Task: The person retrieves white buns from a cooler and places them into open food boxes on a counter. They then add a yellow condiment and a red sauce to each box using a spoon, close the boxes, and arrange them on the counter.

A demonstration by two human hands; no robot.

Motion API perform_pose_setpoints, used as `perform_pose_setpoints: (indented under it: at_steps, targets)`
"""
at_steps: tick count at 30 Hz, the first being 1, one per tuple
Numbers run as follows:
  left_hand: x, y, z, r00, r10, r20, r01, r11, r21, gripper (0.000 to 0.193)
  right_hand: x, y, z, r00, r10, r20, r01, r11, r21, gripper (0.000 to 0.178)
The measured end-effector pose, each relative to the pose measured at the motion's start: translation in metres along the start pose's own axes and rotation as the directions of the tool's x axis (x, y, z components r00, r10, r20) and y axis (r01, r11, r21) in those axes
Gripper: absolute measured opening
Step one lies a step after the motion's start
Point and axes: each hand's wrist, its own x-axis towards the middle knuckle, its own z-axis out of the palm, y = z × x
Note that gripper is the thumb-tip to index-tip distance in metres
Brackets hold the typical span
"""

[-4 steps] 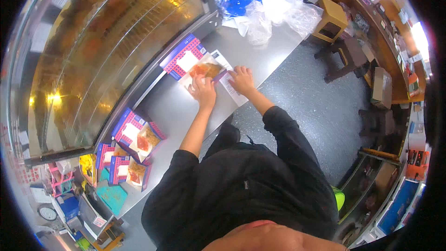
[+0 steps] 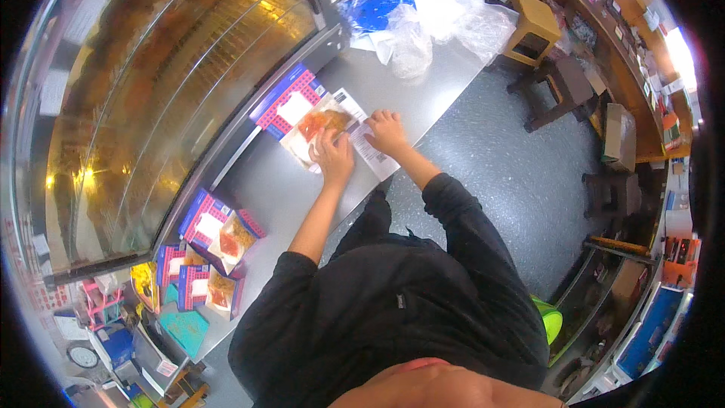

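A printed cardboard sleeve (image 2: 293,108) lies unfolded on the steel counter, with a pink-and-purple grid panel, a food-photo panel and a white text panel. On the photo panel my left hand (image 2: 333,157) rests with bent fingers slightly apart and nothing visible in them. My right hand (image 2: 387,134) touches the edge of the text panel, its fingers stretched out. The undersides of both hands are hidden. Nearer my left side stand several folded cartons (image 2: 220,230) with the same pattern and food pictures.
A steel counter (image 2: 279,174) runs diagonally along a glass-fronted display cabinet (image 2: 174,106). Clear plastic wrapping (image 2: 411,49) and a blue plastic bag (image 2: 385,7) lie at its far end. Stools, including a yellow one (image 2: 532,28), stand on the floor at right. A teal sheet (image 2: 183,325) is at lower left.
The purple strip that showed between my hands is no longer visible there, and the sleeve's photo and text panels lie flatter. My right hand has shifted slightly. The whole view has moved a little.
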Motion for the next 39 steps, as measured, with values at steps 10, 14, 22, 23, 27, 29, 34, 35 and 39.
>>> perform_pose_setpoints:
  at_steps: [10,14,22,23,27,29,34,35,39]
  targets:
    - [-0.014,0.015,0.006,0.993,0.025,0.118,-0.023,1.000,-0.017,0.036,0.023,0.022,0.025,0.979,-0.205,0.000,0.204,0.977,0.053,0.016]
    - [-0.017,0.008,0.010,0.956,-0.044,0.291,0.009,0.992,0.122,0.046,0.021,0.043,0.010,0.851,-0.506,0.142,0.452,0.842,0.296,0.011]
    - [0.073,0.060,0.026,0.921,0.329,0.207,-0.322,0.944,-0.066,0.051,0.020,0.204,-0.040,0.970,-0.140,-0.199,0.212,0.888,0.408,0.012]
    - [0.102,0.086,0.037,0.903,0.408,0.139,-0.395,0.912,-0.109,0.051,0.010,0.233,-0.054,0.990,-0.053,-0.133,0.104,0.903,0.417,0.011]
    - [0.207,0.242,0.101,0.883,0.463,-0.081,-0.461,0.821,-0.336,0.050,-0.048,0.346,-0.102,0.852,0.503,-0.147,-0.337,0.741,0.581,0.027]
    - [0.251,0.337,0.142,0.846,0.479,-0.234,-0.533,0.738,-0.413,0.049,-0.086,0.404,-0.119,0.665,0.738,-0.117,-0.461,0.528,0.714,0.038]
    - [0.291,0.585,0.243,0.860,0.472,-0.193,-0.473,0.595,-0.650,0.047,-0.193,0.551,-0.164,0.487,0.841,-0.238,-0.550,0.506,0.664,0.044]
    - [0.289,0.631,0.267,0.853,0.500,-0.153,-0.463,0.587,-0.664,0.052,-0.214,0.581,-0.178,0.428,0.884,-0.189,-0.638,0.444,0.629,0.045]
    - [0.262,0.774,0.379,0.894,0.331,0.302,-0.112,0.818,-0.565,0.069,-0.306,0.667,-0.231,0.272,0.927,-0.258,-0.646,0.375,0.665,0.048]
